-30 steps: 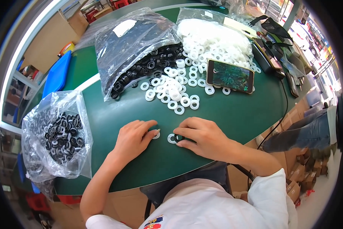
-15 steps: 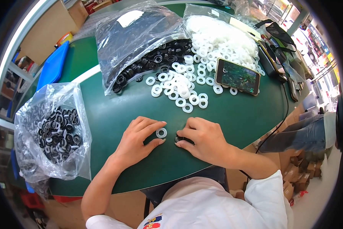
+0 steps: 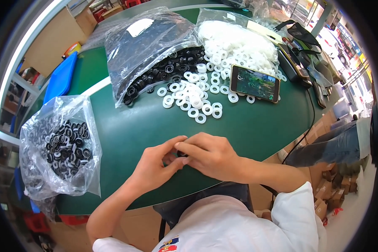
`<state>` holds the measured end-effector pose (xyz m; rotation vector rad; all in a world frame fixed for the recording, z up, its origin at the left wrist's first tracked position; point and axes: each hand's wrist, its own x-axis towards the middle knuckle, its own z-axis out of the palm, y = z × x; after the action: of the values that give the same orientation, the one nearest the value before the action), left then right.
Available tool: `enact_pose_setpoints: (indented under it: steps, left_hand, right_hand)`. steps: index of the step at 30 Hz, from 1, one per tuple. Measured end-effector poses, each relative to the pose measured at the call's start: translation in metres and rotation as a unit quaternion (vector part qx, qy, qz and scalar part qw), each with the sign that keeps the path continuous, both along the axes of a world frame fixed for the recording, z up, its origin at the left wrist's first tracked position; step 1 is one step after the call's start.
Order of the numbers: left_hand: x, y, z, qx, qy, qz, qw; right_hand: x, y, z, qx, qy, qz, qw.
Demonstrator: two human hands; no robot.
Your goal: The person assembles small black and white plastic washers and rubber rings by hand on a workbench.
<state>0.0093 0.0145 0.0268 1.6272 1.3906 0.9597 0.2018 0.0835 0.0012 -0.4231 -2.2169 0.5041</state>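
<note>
My two hands meet fingertip to fingertip above the near part of the green table. In my right hand [image 3: 214, 157], thumb and fingers pinch a small black plastic ring [image 3: 181, 154], mostly covered by the fingers. My left hand [image 3: 157, 164] curls its thumb and index finger around the same spot, closed; whatever lies between them is hidden. No white washer shows on the table by the hands. Beyond them is a loose pile of white washers [image 3: 193, 100], and behind it black rings [image 3: 168, 69] spill from a clear plastic bag [image 3: 151, 38].
At left, an open clear bag [image 3: 29, 138] holds black-and-white ring pieces [image 3: 69, 147]. A phone [image 3: 255, 83] leans on the white washers at the back right. A blue tray [image 3: 62, 77] is at the far left. A dark cable [image 3: 308, 130] crosses the table's right edge.
My right hand has moved left with the black ring and met my left hand. The white washer that lay between my left fingers is now out of sight. The view has shifted slightly.
</note>
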Motion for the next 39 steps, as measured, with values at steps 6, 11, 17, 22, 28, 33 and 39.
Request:
enact_pose_setpoints:
  steps: [6, 11, 17, 22, 28, 33, 39]
  left_hand:
    - [-0.073, -0.015, 0.021, -0.051, 0.005, 0.173, 0.984]
    - [-0.219, -0.027, 0.055, -0.027, 0.282, 0.309, 0.908]
    - [-0.312, -0.06, 0.055, 0.114, 0.587, 0.361, 0.716]
    - [-0.142, -0.026, 0.036, 0.126, 0.391, 0.233, 0.882]
    - [-0.018, -0.001, -0.026, 0.192, 0.323, 0.025, 0.927]
    - [-0.009, -0.001, -0.031, 0.149, 0.223, 0.023, 0.963]
    - [-0.016, -0.004, -0.037, 0.139, 0.186, 0.028, 0.972]
  right_hand:
    - [-0.036, 0.079, 0.033, -0.005, -0.087, 0.026, 0.996]
    - [-0.089, 0.169, 0.03, 0.053, -0.275, -0.177, 0.944]
    - [-0.103, 0.17, 0.022, 0.027, -0.272, -0.17, 0.947]
    - [-0.07, 0.14, 0.027, 0.029, -0.152, -0.013, 0.988]
    - [-0.006, 0.053, 0.017, 0.021, -0.172, 0.092, 0.981]
    - [-0.009, 0.035, 0.004, 0.01, -0.157, 0.082, 0.984]
    - [-0.017, 0.043, -0.002, 0.003, -0.181, 0.119, 0.976]
